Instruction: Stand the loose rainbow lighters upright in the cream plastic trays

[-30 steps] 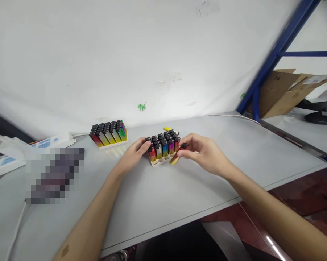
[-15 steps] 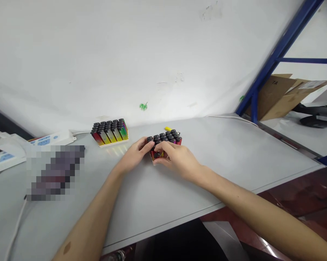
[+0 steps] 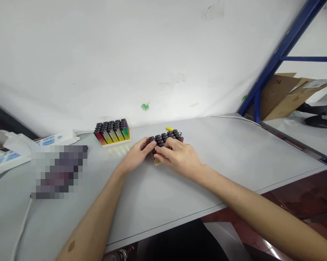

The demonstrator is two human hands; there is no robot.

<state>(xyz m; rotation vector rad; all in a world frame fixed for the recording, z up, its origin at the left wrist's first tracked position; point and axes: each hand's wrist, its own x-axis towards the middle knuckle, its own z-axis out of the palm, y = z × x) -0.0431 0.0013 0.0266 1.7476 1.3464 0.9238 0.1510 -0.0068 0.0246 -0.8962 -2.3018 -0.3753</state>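
Observation:
A tray of cigarette lighters (image 3: 165, 136) with black tops and coloured bodies stands on the table between my hands. My left hand (image 3: 137, 154) grips its left end, the thumb lying along the corner lighters. My right hand (image 3: 181, 156) reaches over the front with thumb and fingers closed at the near left rows. A lighter seems to be pinched there, mostly hidden by the fingers. Just behind the tray lies a yellow lighter-like piece (image 3: 169, 128). Farther left a second tray of lighters (image 3: 113, 132) stands upright in full rows, apart from both hands.
On the left are white power strips (image 3: 53, 139) and a blurred-out dark object (image 3: 61, 172) with a white cable (image 3: 22, 228). A white wall (image 3: 125, 54) rises behind the table (image 3: 220, 152). Right, a blue metal frame (image 3: 272, 69) stands beside cardboard boxes (image 3: 283, 94).
My right fingers have shifted slightly up and back over the front rows. The tilted lighter top seen below them earlier is now covered or set among the others. The view has shifted slightly.

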